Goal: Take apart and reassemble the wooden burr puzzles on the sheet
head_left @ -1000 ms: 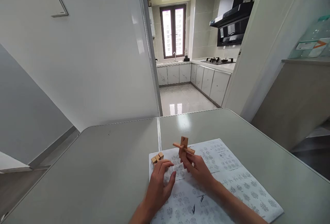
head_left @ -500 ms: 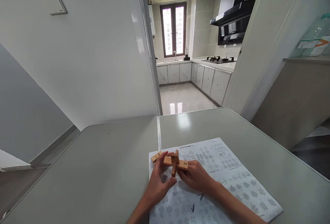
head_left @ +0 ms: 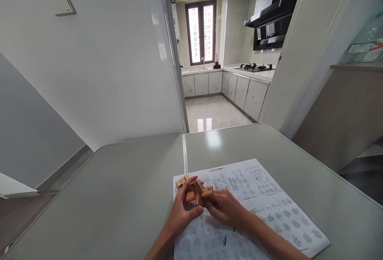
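Observation:
Between my two hands is a wooden interlocking puzzle, made of crossed bars with a dark number on some of them. My left hand curves around its left side, fingers on top and thumb near the lower bar. From the right, my right hand pinches the puzzle by the bar marked 2. Several loose wooden bars lie just behind my left fingers, partly hidden by them. Underneath is a printed instruction sheet covered in small puzzle diagrams.
The sheet lies on a grey-green table with a seam down its middle. A white wall panel rises beyond its left side. Past a doorway is a kitchen with a gas stove. A large clear bottle stands on a ledge at right.
The puzzle has turned and tipped in my hands, so its upright bar now leans and shows its numbered side. Both hands have moved slightly left and keep their grip.

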The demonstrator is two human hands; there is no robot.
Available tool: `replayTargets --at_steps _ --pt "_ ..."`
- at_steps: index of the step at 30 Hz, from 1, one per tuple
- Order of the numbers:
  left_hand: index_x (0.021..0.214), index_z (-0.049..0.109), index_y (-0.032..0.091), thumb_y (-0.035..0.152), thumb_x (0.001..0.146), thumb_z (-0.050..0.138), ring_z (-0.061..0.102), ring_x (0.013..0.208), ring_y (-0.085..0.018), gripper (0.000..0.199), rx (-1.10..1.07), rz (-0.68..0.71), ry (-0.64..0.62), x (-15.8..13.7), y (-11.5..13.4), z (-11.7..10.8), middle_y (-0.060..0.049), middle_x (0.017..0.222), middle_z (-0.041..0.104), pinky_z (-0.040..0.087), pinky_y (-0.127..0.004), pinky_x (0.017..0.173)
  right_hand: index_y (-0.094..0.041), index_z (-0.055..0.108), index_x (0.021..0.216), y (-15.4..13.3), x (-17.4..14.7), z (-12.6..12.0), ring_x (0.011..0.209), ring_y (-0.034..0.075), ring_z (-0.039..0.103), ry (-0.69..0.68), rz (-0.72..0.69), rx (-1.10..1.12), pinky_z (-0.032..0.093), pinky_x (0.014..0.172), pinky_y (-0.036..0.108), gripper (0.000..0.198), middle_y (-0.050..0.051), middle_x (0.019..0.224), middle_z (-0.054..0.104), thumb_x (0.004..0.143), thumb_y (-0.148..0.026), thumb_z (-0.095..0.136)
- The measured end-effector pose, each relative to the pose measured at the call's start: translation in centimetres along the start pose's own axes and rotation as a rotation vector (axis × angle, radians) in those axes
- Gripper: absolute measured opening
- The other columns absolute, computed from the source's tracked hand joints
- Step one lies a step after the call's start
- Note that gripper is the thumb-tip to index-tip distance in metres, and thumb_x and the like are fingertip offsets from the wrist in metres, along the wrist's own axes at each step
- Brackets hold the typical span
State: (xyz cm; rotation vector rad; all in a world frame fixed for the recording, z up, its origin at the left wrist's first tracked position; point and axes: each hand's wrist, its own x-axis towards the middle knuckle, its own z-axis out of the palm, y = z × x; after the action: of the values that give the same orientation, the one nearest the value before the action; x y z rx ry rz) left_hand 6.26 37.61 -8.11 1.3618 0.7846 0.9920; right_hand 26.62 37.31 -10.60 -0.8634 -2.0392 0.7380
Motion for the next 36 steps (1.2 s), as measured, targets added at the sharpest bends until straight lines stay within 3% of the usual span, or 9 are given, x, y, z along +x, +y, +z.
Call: replayTargets --at_steps 5,14,23,30,36 --pt "0.143 0.054 0.023 0.055 0.070 0.089 0.053 0.137 -0.039 0.087 -0.083 -0.041 -0.004 0.19 0.43 0.11 -0.016 0.137 0.064 0.040 -0.049 0.116 -0.022 0.043 0.067 0.04 0.05 -0.49 0.056 0.012 0.041 0.028 0.104 0.048 0.031 0.058 0.025 0.035 -0.005 0.059 0.046 0.100 -0.029 0.050" --pt "0.138 0.056 0.021 0.049 0.066 0.092 0.062 0.123 -0.034 0.085 -0.095 -0.085 -0.025 0.23 -0.34 0.02 -0.015 0.129 0.067 0.050 -0.041 0.102 -0.022 0.046 0.072 -0.23 -0.12 -0.46 0.055 0.012 0.049 -0.018 0.120 0.142 0.038 0.061 0.025 0.034 -0.003 0.062 0.059 0.104 -0.032 0.045" --pt "0.139 0.056 0.023 0.055 0.069 0.090 0.064 0.119 -0.034 0.084 -0.133 -0.127 -0.058 0.09 -0.14 0.12 -0.014 0.129 0.067 0.048 -0.045 0.106 -0.022 0.044 0.065 -0.18 0.05 -0.41 0.054 0.013 0.055 -0.005 0.218 0.264 0.042 0.062 0.025 0.034 -0.003 0.059 0.063 0.098 -0.027 0.053" --pt "0.146 0.051 0.025 0.053 0.066 0.092 0.057 0.132 -0.037 0.094 -0.154 -0.122 -0.021 0.08 0.12 0.25 -0.015 0.138 0.063 0.044 -0.047 0.110 -0.022 0.047 0.068 0.02 0.24 -0.36 0.056 0.013 0.052 -0.002 0.185 0.182 0.041 0.061 0.025 0.032 -0.003 0.062 0.062 0.099 -0.028 0.053" --pt "0.146 0.050 0.026 0.053 0.065 0.093 0.058 0.129 -0.035 0.096 -0.138 -0.089 -0.049 0.20 -0.02 0.02 -0.013 0.136 0.063 0.043 -0.044 0.111 -0.022 0.050 0.070 0.27 -0.04 0.03 0.053 0.012 0.050 0.007 0.132 0.120 0.039 0.060 0.024 0.030 -0.004 0.060 0.060 0.099 -0.026 0.054"
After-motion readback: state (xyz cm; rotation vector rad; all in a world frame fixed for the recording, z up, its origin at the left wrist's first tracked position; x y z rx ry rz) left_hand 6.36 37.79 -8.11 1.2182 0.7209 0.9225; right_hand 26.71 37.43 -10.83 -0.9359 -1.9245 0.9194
